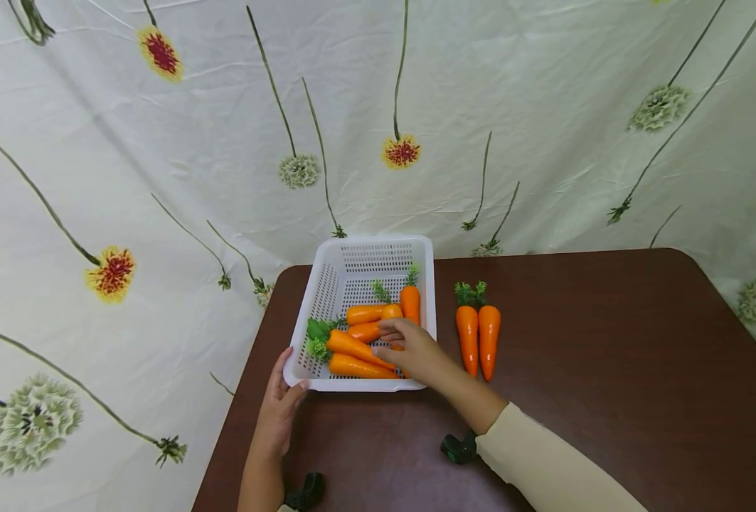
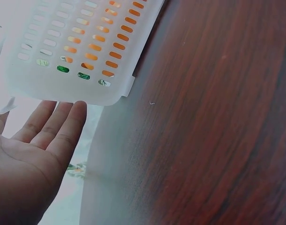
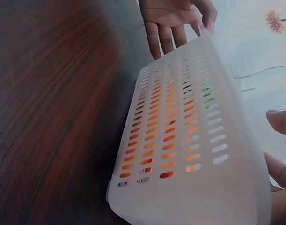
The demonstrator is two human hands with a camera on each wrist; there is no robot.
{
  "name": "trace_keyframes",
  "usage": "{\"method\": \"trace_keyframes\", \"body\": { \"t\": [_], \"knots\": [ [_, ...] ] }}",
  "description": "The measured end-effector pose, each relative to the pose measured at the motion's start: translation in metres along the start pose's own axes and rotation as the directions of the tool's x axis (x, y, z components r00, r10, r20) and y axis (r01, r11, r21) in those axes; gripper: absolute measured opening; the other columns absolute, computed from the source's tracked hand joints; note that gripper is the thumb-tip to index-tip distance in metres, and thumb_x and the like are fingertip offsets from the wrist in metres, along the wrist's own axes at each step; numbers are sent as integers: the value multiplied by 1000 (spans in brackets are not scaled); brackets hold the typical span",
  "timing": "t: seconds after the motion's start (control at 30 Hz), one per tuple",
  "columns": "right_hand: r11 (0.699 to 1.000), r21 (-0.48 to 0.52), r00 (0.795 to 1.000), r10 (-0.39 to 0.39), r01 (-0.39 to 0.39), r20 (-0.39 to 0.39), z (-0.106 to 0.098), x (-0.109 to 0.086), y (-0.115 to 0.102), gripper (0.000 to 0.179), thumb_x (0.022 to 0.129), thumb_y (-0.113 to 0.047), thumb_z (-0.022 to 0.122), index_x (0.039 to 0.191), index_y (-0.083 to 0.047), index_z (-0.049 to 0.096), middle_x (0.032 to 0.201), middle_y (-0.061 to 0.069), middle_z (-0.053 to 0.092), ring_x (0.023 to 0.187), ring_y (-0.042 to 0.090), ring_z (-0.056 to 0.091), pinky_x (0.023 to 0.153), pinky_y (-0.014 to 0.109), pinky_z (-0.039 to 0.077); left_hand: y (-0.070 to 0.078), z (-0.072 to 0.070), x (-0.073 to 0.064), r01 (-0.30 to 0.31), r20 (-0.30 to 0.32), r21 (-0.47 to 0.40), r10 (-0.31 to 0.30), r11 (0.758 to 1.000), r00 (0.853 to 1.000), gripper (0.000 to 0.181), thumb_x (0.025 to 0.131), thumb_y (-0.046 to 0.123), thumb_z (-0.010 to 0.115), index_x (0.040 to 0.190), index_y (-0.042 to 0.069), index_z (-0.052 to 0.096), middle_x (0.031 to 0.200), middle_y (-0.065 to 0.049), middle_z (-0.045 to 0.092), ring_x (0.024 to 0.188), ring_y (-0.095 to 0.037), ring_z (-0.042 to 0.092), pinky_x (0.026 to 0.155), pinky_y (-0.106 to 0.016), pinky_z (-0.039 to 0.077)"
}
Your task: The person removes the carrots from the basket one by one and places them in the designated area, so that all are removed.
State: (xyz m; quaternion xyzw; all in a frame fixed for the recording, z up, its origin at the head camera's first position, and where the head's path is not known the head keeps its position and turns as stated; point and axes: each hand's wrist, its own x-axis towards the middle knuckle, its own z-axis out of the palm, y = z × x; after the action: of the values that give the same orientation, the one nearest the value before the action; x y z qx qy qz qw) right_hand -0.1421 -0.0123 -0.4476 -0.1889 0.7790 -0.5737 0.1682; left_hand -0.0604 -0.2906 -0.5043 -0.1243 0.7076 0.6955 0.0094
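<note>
A white slotted plastic basket (image 1: 313, 306) stands at the back left of the brown table, with several orange carrots (image 1: 352, 366) bearing green tops inside. My left hand (image 1: 278, 409) is at its near left corner. In the left wrist view the fingers (image 2: 63, 136) of that hand are straight against the basket's wall (image 2: 54, 84); the right wrist view shows its thumb at the rim. My right hand (image 1: 416, 352) reaches over the near right rim, above the carrots, thumb and fingers apart. Whether its fingertips touch a carrot is hidden.
Two carrots (image 1: 467, 334) lie side by side on the table (image 1: 595, 355), right of the basket. Behind the table hangs a white cloth (image 1: 518, 85) printed with flowers. Dark bands (image 1: 459, 449) sit at both wrists.
</note>
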Motion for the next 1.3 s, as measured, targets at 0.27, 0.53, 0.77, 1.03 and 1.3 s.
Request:
{"method": "trace_keyframes", "body": {
  "t": [0.27, 0.53, 0.77, 1.03, 1.3],
  "knots": [
    [1000, -18, 1000, -19, 20, 25, 9, 12, 3, 55, 96, -28, 70, 142, -4, 53, 137, 19, 61, 125, 33, 60, 107, 50, 48, 0, 0, 0, -6, 3, -7, 6, 1000, 1000, 74, 101, 14, 59, 160, 34, 20, 164, -6, 26, 135, -31, 44, 96, -11, 47],
    [1000, -14, 999, 2, -1, 45, 17, 23, 6, 57, 96, -28, 70, 143, -1, 52, 136, 20, 61, 125, 34, 59, 108, 48, 47, -1, 1, 1, -6, 0, -5, 6, 1000, 1000, 73, 101, 15, 59, 160, 34, 21, 163, -7, 28, 131, -27, 49, 97, -12, 47],
    [1000, -6, 998, 17, -17, 64, 23, 31, 6, 59, 95, -27, 71, 144, -1, 51, 137, 18, 60, 125, 34, 58, 108, 48, 47, -1, 1, 0, -2, -8, -12, 2, 1000, 1000, 73, 100, 14, 59, 160, 33, 21, 160, -7, 30, 131, -27, 48, 96, -12, 47],
    [995, -88, 997, 53, -47, 65, 30, 41, 7, 58, 94, -28, 72, 143, -2, 53, 135, 14, 63, 123, 29, 59, 108, 44, 47, -2, 1, 0, -11, -4, -5, 11, 1000, 1000, 73, 100, 16, 60, 160, 35, 21, 161, -7, 30, 129, -24, 51, 96, -12, 48],
    [990, -137, 996, 53, -43, 72, 36, 48, 7, 60, 92, -28, 74, 141, -1, 54, 136, 12, 63, 123, 27, 60, 109, 42, 47, -4, 0, 1, -17, -5, -17, 17, 1000, 1000, 72, 101, 13, 59, 160, 33, 22, 163, -7, 28, 127, -22, 53, 97, -13, 48]
  ]
}}
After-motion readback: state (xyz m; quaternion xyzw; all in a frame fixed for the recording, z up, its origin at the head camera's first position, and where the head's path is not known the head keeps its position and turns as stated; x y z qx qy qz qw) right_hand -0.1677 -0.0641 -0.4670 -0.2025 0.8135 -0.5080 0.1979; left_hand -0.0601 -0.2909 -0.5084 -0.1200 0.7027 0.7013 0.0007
